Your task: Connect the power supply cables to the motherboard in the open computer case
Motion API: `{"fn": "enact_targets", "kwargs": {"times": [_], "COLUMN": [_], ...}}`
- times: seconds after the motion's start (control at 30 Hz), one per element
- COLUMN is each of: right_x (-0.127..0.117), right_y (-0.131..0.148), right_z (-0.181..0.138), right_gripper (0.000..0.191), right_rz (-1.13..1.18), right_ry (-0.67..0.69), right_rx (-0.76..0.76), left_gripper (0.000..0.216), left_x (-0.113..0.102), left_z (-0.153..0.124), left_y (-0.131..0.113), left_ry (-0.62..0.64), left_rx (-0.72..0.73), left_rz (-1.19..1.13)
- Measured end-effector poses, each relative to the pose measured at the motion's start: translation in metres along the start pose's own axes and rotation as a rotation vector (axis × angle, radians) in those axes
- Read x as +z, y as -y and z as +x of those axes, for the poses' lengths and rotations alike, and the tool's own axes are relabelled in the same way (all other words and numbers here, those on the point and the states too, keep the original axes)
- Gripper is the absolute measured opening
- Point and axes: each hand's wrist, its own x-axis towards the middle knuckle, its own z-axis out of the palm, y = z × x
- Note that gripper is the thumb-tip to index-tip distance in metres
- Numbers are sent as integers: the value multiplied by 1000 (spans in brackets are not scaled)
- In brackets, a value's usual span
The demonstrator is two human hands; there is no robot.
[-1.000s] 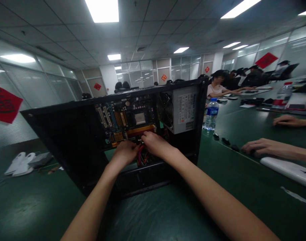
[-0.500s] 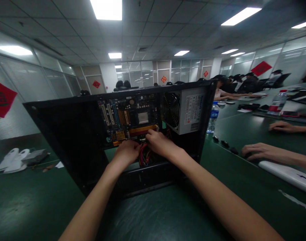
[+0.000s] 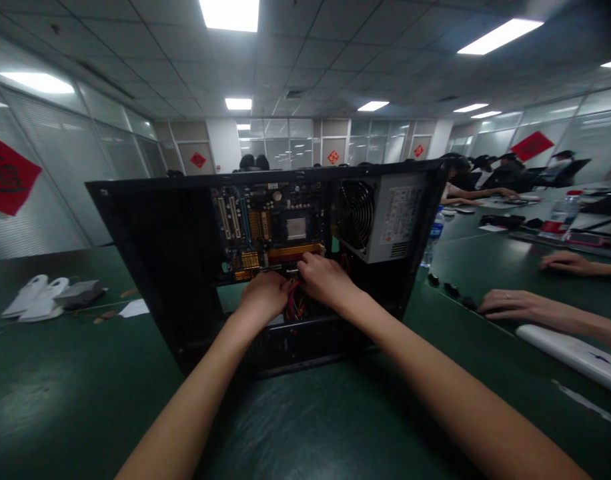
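A black computer case (image 3: 150, 175) stands open on the table with its inside facing me. Within it are a motherboard (image 3: 280, 227) with a square silver processor and a grey power supply (image 3: 398, 217) with a black fan. My left hand (image 3: 266, 295) reaches in at the board's lower edge, its fingers curled on a bundle of red and coloured cables (image 3: 296, 303). Beside it, my right hand (image 3: 326, 277) pinches at the top of the same bundle, just under the orange-brown slots (image 3: 293, 254). The fingertips and cable end are mostly hidden.
On the green table (image 3: 55, 383) at left lie white slipper-like items (image 3: 38, 298) and a grey box (image 3: 80, 293). A water bottle (image 3: 433, 239) stands behind the case's right side. Another person's hand (image 3: 510, 303) rests near a white device (image 3: 575, 353) at right.
The view has shifted a little, so the case appears slightly farther right and its left side looks narrower. Both hands stay at the cables by the board's lower edge.
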Motion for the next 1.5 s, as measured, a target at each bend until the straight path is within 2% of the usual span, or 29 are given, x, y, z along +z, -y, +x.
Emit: {"fn": "enact_targets", "kwargs": {"times": [0.4,1.2,1.37,1.5], "right_x": [-3,-5,-4,1], "right_y": [4,1,-1,-4], "right_z": [-1,2,3,6], "right_gripper": [22,23,24,27], "right_rz": [15,40,20,45], "right_ry": [24,72,56,93], "right_rx": [19,47,57,44], "left_gripper": [34,39,36,36], "left_x": [1,4,1,-3], "left_z": [-3,0,0,-2], "left_y": [1,-1,-3,-5], "left_ry": [-15,-42,-33,-11], "left_rx": [-34,-30,-12,-34], "left_rz": [-57,-22,-7,-4]}}
